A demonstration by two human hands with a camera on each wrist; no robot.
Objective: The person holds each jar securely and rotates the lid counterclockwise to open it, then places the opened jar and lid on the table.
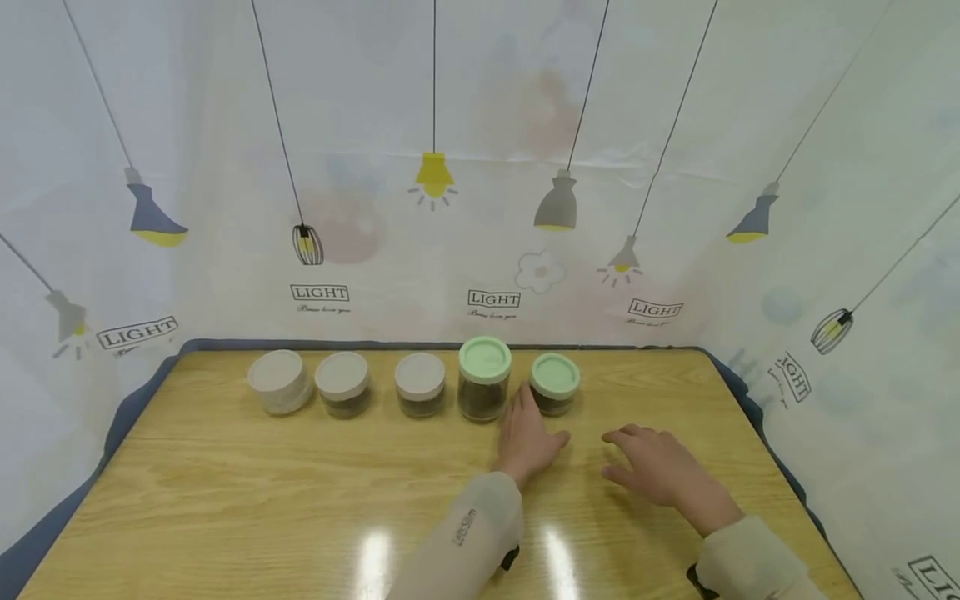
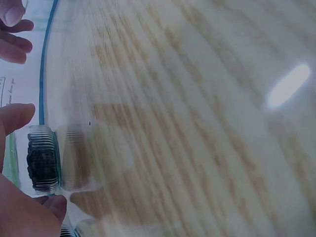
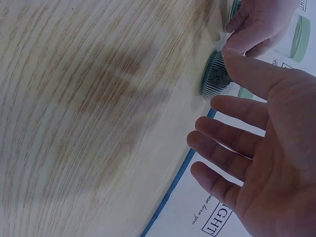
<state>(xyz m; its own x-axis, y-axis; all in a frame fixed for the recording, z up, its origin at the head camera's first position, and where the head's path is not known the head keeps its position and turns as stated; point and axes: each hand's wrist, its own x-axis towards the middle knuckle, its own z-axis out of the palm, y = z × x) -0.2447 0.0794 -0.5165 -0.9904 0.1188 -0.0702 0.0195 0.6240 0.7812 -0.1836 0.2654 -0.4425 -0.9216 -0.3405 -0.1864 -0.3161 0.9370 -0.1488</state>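
In the head view, five jars stand in a row along the back of the table. The two at the right have green lids: a tall jar (image 1: 483,375) with dark contents and a short jar (image 1: 555,383), also dark inside. My left hand (image 1: 528,437) reaches up to the short jar, its fingers at the jar's left side and the thumb stretched out in front, apart from it. The left wrist view puts the ribbed glass of this short jar (image 2: 43,160) between thumb and finger. Off to the right, my right hand (image 1: 656,462) hovers over the wood with spread fingers and holds nothing.
Three jars with white lids stand further left: a pale one (image 1: 279,382), a middle one (image 1: 343,383) and another (image 1: 420,383). Behind the wooden table (image 1: 262,500) hangs a white cloth (image 1: 405,250) printed with lamps, with a blue edge along the table's back.
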